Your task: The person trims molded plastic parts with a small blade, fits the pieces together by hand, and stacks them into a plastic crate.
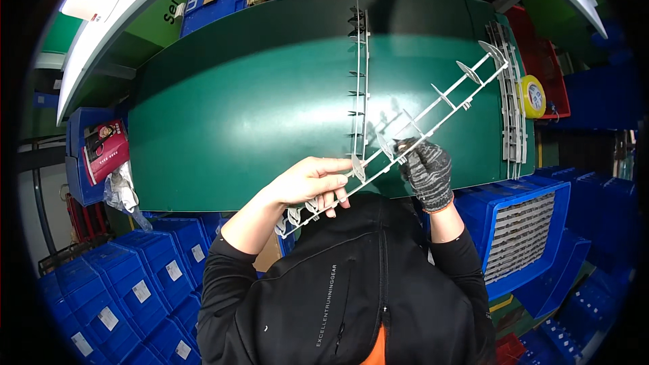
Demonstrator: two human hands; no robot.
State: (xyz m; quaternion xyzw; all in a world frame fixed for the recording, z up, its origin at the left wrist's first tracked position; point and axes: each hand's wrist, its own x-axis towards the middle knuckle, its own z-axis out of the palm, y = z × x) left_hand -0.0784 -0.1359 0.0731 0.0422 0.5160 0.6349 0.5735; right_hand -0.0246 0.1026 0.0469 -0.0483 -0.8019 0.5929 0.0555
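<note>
A long light-grey frame (pixel 466 104), made of two parallel rails with several oval discs across them, slants over the table's near edge. My bare left hand (pixel 307 182) is closed around its lower-left part, thumb and index finger at one of the discs. My right hand (pixel 429 170), in a dark grey knitted glove, pinches at the near rail around mid-length. Something small and dark shows at its fingertips, too unclear to name. Beyond my hands, a similar grey frame (pixel 367 81) lies lengthwise on the green table (pixel 236 115).
Several grey strips (pixel 512 105) lie stacked along the table's right side, beside a yellow round roll (pixel 533 96). A blue crate (pixel 492 243) at lower right holds more grey strips. Several blue bins (pixel 111 284) stand at lower left. A red packet (pixel 106 152) sits past the left edge.
</note>
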